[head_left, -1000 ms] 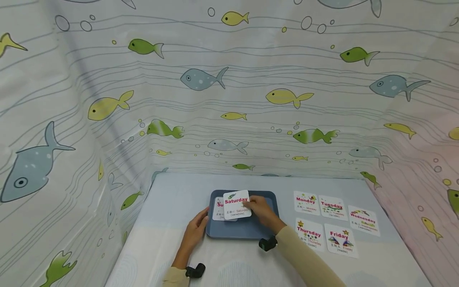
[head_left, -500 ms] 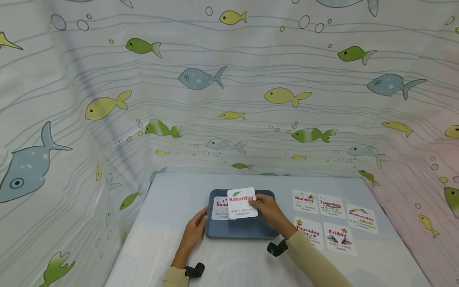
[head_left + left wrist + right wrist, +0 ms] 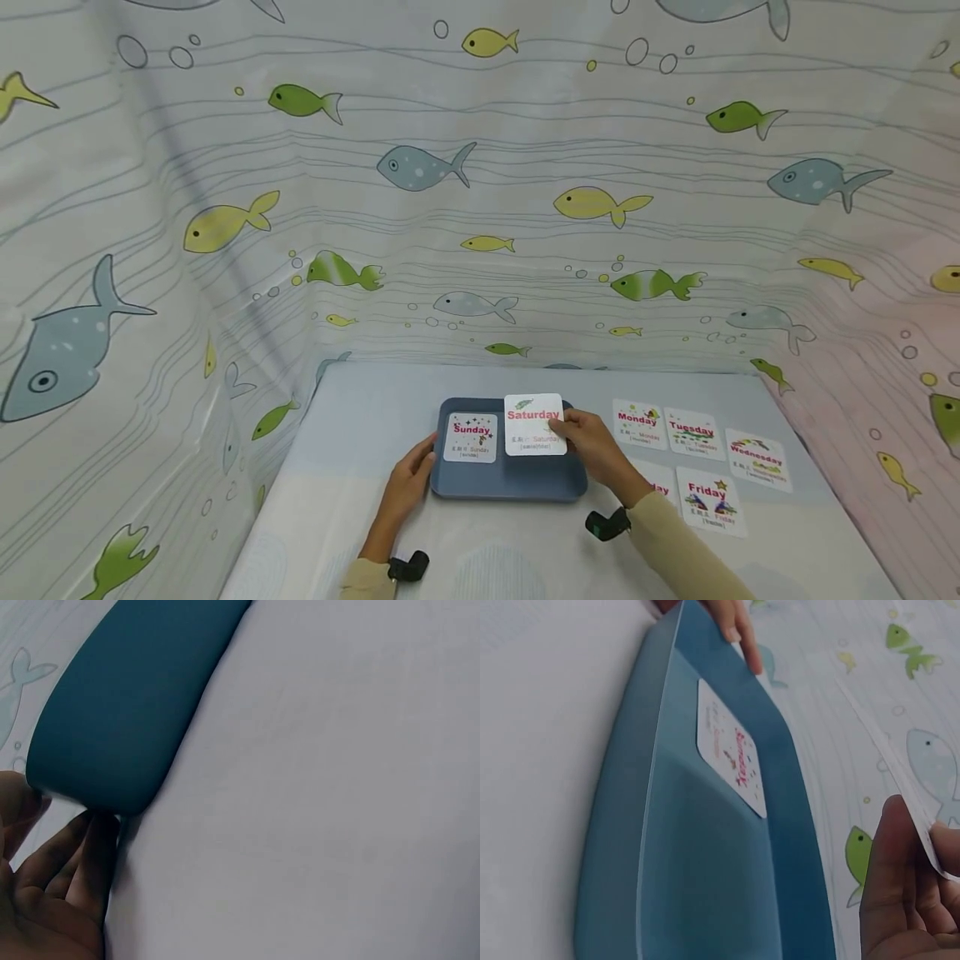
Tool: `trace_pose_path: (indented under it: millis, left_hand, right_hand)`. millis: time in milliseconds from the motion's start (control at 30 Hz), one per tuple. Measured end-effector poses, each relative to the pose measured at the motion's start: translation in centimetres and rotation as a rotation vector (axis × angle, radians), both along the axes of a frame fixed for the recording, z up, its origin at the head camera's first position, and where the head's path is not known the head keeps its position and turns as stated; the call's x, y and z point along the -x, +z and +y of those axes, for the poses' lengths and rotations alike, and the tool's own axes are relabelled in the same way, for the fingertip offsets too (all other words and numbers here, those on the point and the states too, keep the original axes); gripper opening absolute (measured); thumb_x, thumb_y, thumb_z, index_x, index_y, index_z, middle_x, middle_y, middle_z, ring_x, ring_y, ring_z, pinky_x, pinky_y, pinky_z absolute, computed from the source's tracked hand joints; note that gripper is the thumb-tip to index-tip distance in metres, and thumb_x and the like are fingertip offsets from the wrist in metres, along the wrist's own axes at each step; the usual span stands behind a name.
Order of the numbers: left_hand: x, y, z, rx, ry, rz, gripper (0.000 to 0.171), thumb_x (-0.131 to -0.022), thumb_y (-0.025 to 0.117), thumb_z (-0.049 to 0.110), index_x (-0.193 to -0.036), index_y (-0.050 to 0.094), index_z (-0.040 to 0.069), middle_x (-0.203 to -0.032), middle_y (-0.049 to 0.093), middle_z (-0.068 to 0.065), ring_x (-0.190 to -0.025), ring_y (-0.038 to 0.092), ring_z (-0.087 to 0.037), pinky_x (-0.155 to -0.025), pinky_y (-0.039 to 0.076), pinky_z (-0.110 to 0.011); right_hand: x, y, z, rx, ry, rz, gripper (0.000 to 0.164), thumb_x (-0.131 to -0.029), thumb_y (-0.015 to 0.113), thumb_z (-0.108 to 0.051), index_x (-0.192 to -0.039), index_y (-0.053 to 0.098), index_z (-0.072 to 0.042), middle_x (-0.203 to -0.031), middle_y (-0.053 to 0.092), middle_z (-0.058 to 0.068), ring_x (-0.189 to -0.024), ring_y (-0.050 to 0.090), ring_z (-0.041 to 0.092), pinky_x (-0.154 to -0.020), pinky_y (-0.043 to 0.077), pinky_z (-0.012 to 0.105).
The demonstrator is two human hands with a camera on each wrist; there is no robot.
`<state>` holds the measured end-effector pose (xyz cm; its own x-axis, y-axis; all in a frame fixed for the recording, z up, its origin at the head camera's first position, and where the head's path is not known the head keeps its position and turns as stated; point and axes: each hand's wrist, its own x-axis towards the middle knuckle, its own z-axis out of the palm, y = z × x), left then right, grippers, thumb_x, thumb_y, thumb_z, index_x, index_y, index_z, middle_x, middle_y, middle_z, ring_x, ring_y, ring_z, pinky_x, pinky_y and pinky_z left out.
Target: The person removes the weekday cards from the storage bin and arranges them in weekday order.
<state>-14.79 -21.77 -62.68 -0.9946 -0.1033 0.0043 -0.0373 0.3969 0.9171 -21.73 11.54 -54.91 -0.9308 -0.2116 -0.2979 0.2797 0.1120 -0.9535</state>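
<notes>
My right hand (image 3: 596, 446) pinches the white Saturday card (image 3: 535, 424) by its right edge, thumb on the front and fingers behind. It holds the card up over the right part of the blue tray (image 3: 510, 490). In the right wrist view the card (image 3: 892, 761) shows edge-on between thumb and fingers. Inside the tray, on the left, lies the Sunday card (image 3: 470, 439), face up. My left hand (image 3: 408, 477) touches the tray's left side. The left wrist view has its fingers (image 3: 94, 859) fairly straight, with fingertips right at the tray's end wall (image 3: 97, 791).
Right of the tray, more day cards lie face up on the pale tablecloth (image 3: 360, 417): Monday (image 3: 637, 423), Tuesday (image 3: 694, 433) and Wednesday (image 3: 757, 460) behind, Friday (image 3: 711, 502) in front. My right arm partly covers another card (image 3: 662, 479) beside Friday. A fish-patterned curtain surrounds the table.
My right hand has moved right with the Saturday card, away from over the Sunday card, which now shows whole. The left hand has stayed at the tray's left side.
</notes>
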Motion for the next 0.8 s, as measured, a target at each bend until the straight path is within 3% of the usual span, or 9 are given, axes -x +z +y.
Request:
trace_pose_path:
  millis: [233, 633, 800]
  left_hand:
    - [0.0, -0.1, 0.0, -0.010, 0.011, 0.006, 0.041, -0.105, 0.053, 0.026, -0.145, 0.054, 0.019, -0.149, 0.054, -0.006, -0.142, 0.046, -0.029, -0.117, 0.039, -0.048]
    - [-0.3, -0.3, -0.1, -0.030, 0.017, -0.016, 0.041, -0.104, 0.054, 0.029, -0.145, 0.053, 0.024, -0.149, 0.054, -0.004, -0.142, 0.047, -0.027, -0.117, 0.039, -0.047]
    - [-0.1, -0.4, 0.0, -0.029, 0.014, -0.011, 0.041, -0.104, 0.053, 0.029, -0.145, 0.053, 0.024, -0.149, 0.054, -0.003, -0.141, 0.048, -0.026, -0.117, 0.039, -0.047]
  right_hand:
    - [-0.4, 0.0, 1.8, 0.014, -0.016, -0.022, 0.032, -0.100, 0.061, -0.027, -0.116, 0.059, 0.001, -0.102, 0.063, 0.006, -0.086, 0.057, 0.017, -0.073, 0.050, 0.027]
    - [-1.6, -0.1, 6.3, -0.036, -0.061, -0.016, 0.040, -0.102, 0.059, -0.030, -0.127, 0.056, 0.001, -0.119, 0.064, 0.012, -0.099, 0.066, 0.019, -0.079, 0.058, 0.026]
    - [-2.4, -0.3, 8.6, -0.026, -0.072, -0.018, 0.042, -0.102, 0.058, -0.034, -0.123, 0.052, 0.002, -0.119, 0.064, 0.009, -0.097, 0.065, 0.016, -0.079, 0.058, 0.027]
